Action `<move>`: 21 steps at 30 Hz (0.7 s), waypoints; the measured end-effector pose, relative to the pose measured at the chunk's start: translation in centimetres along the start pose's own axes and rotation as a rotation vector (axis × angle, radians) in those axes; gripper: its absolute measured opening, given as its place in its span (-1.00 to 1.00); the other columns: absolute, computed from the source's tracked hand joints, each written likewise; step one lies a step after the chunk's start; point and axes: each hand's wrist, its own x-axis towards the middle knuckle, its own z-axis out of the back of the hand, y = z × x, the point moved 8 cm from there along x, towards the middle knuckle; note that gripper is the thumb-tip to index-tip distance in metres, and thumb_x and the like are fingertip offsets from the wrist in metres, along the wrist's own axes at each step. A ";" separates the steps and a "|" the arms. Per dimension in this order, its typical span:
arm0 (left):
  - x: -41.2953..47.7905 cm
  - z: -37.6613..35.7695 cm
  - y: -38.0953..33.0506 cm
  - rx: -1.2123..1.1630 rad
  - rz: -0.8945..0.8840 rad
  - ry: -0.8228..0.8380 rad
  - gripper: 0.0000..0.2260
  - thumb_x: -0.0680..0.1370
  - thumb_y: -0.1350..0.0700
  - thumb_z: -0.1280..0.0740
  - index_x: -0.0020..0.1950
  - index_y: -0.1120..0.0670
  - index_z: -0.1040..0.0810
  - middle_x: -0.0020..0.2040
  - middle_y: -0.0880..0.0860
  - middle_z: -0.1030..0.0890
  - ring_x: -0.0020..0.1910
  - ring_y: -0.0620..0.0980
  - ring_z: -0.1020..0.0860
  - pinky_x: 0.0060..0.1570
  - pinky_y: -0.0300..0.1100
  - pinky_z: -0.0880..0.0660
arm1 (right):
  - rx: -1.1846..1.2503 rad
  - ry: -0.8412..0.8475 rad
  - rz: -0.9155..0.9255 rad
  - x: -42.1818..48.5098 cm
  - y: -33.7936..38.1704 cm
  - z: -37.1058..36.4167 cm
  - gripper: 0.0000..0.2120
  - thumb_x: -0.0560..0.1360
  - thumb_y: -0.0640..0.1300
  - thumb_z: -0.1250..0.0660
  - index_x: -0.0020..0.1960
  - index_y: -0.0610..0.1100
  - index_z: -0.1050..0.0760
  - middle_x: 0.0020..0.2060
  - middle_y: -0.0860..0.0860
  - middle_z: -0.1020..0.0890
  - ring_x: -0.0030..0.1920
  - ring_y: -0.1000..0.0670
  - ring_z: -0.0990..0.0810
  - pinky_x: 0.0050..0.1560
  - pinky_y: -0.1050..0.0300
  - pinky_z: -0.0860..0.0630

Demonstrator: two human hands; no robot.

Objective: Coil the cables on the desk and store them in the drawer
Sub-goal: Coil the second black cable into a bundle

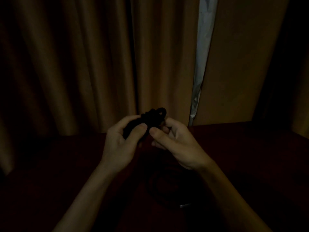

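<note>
room very dim, light low and warm. tan-brown curtain [75,64] hangs in deep vertical folds across left and middle, reaching down behind back edge of surface [250,156]. narrow pale grey-white strip [203,47] shows in gap right of curtain, brightest thing in view, thinner toward bottom. flat tan panel [242,64] right of strip, plain, no folds; wall or board, cannot tell. heavy shadow [292,64] at far right. surface dark reddish-brown, fills lower part, detail lost in gloom.
</note>
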 end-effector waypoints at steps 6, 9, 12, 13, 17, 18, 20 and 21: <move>-1.1 -2.6 2.1 -0.215 0.408 0.317 -0.68 0.58 -0.07 -0.28 -0.04 0.15 -0.68 -0.30 0.18 -0.57 -0.42 0.03 -0.45 -0.35 -0.13 -0.34 | -0.195 0.008 0.025 -0.5 0.0 0.5 -0.56 0.49 -0.03 -0.41 0.35 -0.04 -0.46 -0.28 -0.01 -0.65 -0.39 0.07 -0.51 -0.42 0.23 -0.40; -1.3 -2.2 2.5 -0.110 0.447 0.342 -0.65 0.65 -0.07 -0.23 0.03 0.17 -0.66 -0.23 0.17 -0.65 -0.33 0.08 -0.55 -0.28 -0.09 -0.38 | -0.305 -0.031 0.102 -0.7 0.6 0.8 -0.73 0.49 -0.03 -0.42 0.12 -0.14 -0.55 -0.33 0.05 -0.65 -0.41 0.18 -0.57 -0.43 0.31 -0.41; -0.8 -1.8 2.3 0.038 0.359 0.243 -0.78 0.69 0.03 -0.22 0.13 0.02 -0.64 -0.10 -0.01 -0.71 -0.16 -0.02 -0.66 -0.27 -0.16 -0.49 | -0.427 -0.109 0.143 -0.6 0.5 1.3 -0.76 0.47 0.11 -0.43 0.02 -0.02 -0.60 -0.21 0.13 -0.69 -0.20 0.18 -0.67 -0.19 0.30 -0.51; -0.7 -1.5 1.9 0.072 0.303 0.189 -0.82 0.67 0.01 -0.27 0.19 -0.04 -0.62 -0.03 -0.06 -0.70 -0.10 -0.06 -0.67 -0.30 -0.20 -0.52 | -0.455 -0.136 0.150 -0.5 0.5 1.5 -0.76 0.46 0.16 -0.43 0.00 0.03 -0.62 -0.17 0.15 -0.71 -0.12 0.16 -0.68 -0.13 0.27 -0.53; -1.1 -2.5 -0.4 0.265 -0.059 0.231 -0.63 0.52 0.09 -0.40 0.33 -0.04 -0.53 0.09 -0.15 -0.64 0.02 -0.16 -0.65 -0.15 -0.34 -0.54 | -0.390 -0.257 0.147 -0.4 0.8 2.5 -0.64 0.42 0.27 -0.40 -0.19 -0.03 -0.62 -0.36 0.12 -0.67 -0.31 0.15 -0.64 -0.32 0.23 -0.49; -1.5 -2.9 -0.9 0.343 -0.153 0.246 -0.58 0.50 0.13 -0.47 0.34 0.01 -0.52 0.09 -0.16 -0.64 0.03 -0.20 -0.63 -0.10 -0.39 -0.51 | -0.365 -0.277 0.144 -0.5 0.8 2.6 -0.59 0.42 0.29 -0.41 -0.22 -0.08 -0.62 -0.36 0.08 -0.67 -0.31 0.10 -0.66 -0.34 0.13 -0.52; -1.7 -3.2 -1.5 0.493 -0.295 0.208 -0.53 0.46 0.13 -0.55 0.34 0.07 -0.54 0.12 -0.16 -0.62 0.06 -0.30 -0.60 -0.04 -0.48 -0.46 | -0.366 -0.304 0.122 -0.5 0.6 2.6 -0.44 0.40 0.38 -0.41 -0.20 -0.17 -0.63 -0.30 -0.02 -0.70 -0.25 -0.04 -0.71 -0.28 -0.08 -0.58; -1.7 -3.1 -1.5 0.539 -0.327 0.186 -0.54 0.47 0.08 -0.55 0.33 0.09 -0.55 0.12 -0.15 -0.62 0.06 -0.31 -0.59 -0.04 -0.48 -0.45 | -0.388 -0.315 0.095 -0.5 0.3 2.7 -0.39 0.38 0.42 -0.39 -0.21 -0.18 -0.62 -0.32 -0.01 -0.69 -0.27 -0.03 -0.69 -0.31 -0.06 -0.55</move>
